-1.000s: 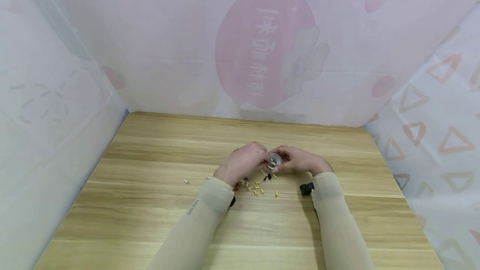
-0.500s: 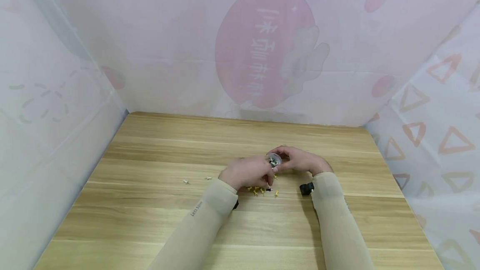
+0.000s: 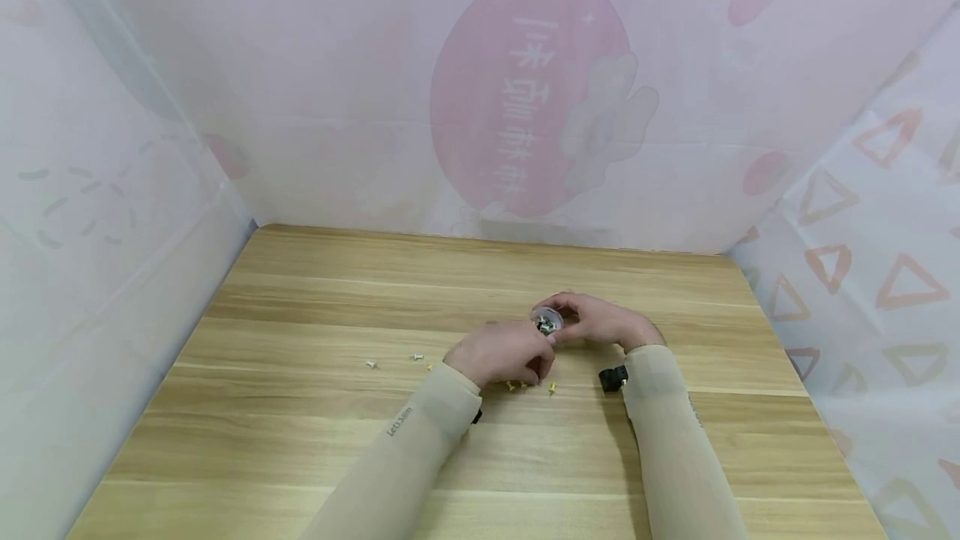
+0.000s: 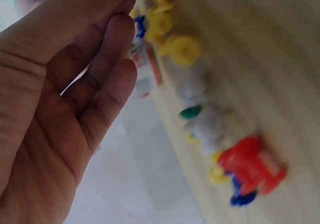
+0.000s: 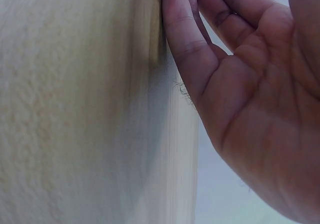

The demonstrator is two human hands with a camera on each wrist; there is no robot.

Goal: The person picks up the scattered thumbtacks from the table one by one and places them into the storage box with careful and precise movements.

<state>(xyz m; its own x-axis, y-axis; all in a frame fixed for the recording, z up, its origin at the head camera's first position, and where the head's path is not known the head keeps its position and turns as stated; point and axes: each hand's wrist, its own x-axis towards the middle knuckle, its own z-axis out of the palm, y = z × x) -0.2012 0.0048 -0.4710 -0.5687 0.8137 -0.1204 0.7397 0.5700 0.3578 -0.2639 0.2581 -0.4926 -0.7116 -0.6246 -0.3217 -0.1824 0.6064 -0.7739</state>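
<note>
My right hand [image 3: 600, 322] holds a small clear round container [image 3: 552, 314], its mouth tilted toward me and several push pins inside it. A red-and-white label shows on the container in the left wrist view. My left hand [image 3: 506, 354] is down at the tabletop in front of the container, fingertips bent together among loose push pins. Whether a pin sits between those fingertips is hidden. Beside the left hand in its wrist view lie a red push pin [image 4: 252, 166], yellow push pins [image 4: 185, 49], a white push pin [image 4: 207, 126] and blue ones.
Two white push pins [image 3: 371, 365] lie to the left on the wooden table [image 3: 315, 440], with a yellow one close by. Another yellow push pin [image 3: 552, 388] lies right of the left hand. Printed cloth walls [image 3: 375, 148] border the table's back and sides.
My left hand has come away from the container's mouth, down toward me and onto the loose pins. A dark blue pin seen at its fingertips is now out of sight. The right hand stays still.
</note>
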